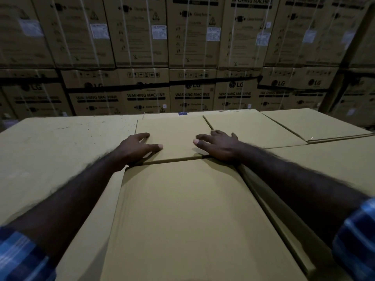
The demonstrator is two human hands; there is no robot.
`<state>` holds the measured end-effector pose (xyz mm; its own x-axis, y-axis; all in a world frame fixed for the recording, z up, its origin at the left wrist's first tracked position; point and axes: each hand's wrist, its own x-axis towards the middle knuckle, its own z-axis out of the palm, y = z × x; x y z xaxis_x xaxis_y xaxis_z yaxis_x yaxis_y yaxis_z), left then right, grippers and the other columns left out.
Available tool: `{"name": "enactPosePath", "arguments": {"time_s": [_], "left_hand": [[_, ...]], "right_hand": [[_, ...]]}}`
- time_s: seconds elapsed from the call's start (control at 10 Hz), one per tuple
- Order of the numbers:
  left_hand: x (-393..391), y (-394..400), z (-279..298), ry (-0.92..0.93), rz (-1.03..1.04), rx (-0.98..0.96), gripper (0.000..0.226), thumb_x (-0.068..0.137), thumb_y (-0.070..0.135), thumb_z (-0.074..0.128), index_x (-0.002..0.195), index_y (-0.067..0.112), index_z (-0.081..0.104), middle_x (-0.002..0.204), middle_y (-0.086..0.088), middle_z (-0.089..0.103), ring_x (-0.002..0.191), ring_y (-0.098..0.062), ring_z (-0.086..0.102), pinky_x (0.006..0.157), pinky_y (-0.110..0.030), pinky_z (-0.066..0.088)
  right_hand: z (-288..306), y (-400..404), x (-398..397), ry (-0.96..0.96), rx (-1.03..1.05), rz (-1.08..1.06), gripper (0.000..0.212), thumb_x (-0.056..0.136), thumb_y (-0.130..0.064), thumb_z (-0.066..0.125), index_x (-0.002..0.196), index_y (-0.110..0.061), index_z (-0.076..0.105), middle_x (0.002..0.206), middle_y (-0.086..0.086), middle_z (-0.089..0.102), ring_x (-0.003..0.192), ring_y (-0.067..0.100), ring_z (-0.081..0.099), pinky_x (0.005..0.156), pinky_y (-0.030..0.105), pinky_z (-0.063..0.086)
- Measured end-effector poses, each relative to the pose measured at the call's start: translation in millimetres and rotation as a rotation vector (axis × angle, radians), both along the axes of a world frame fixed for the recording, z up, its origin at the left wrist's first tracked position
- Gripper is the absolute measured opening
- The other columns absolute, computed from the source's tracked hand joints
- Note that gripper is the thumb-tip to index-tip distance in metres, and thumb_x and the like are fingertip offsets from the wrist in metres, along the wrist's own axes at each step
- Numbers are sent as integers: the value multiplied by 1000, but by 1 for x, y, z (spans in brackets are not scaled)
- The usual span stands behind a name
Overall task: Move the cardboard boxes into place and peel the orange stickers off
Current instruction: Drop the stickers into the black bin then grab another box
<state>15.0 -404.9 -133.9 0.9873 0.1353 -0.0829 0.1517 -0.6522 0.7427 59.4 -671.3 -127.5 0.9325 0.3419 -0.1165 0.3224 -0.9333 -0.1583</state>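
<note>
Both arms are stretched forward over a field of flat cardboard box tops. The left hand (135, 150) is laid palm down on the far flap (174, 136) of the middle cardboard box, its fingers spread and straight, the thumb pointing right. The right hand (218, 146) is laid on the same flap just to the right, fingers likewise splayed and flat, its heel resting over the dark seam (176, 159) between this flap and the near flap (182, 216). Nothing is gripped or pinched by either hand; both are pressed against the cardboard.

The near flap runs from the seam toward the viewer, between the forearms. Blue checked sleeves (357, 238) are seen at the lower corners. A broad box top (60, 142) lies to the left, and further box tops (316, 124) lie to the right and far right, with slits between them.

Beyond the far edge, a wall of stacked cartons (146, 98) printed "WASHING MACHINE" and "LG" is seen, bound with pale straps and bearing white labels (159, 32). A small blue mark (182, 113) sits at the far edge of the middle box. Orange stickers cannot be made out.
</note>
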Motion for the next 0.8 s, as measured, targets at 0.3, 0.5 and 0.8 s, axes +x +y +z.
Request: {"name": "enactPosePath", "arguments": {"time_s": [0.3,0.5,0.8], "left_hand": [[-14,-11,-6,-26,-33,118,79,88,62,48,152,24,22,157,-7,24,139,-32,31,106,-46,34],[-22,-12,-4,-30,-64,176,77,91,60,44,152,20,20,157,-9,25,140,-31,30,108,-45,31],[-51,-18,8,-91,-64,410,71,94,61,35,148,14,33,152,-18,31,134,-34,37,104,-44,36]], "right_hand": [[-10,-2,-9,-79,2,29,71,90,-73,10,151,-38,22,160,13,20,148,29,12,116,57,7],[-9,-2,-17,-89,5,29,68,93,-70,11,150,-36,26,157,13,27,146,29,19,116,58,13],[2,3,-54,-101,93,-76,68,96,-66,16,148,-26,34,151,8,41,139,27,35,113,57,23]]}}
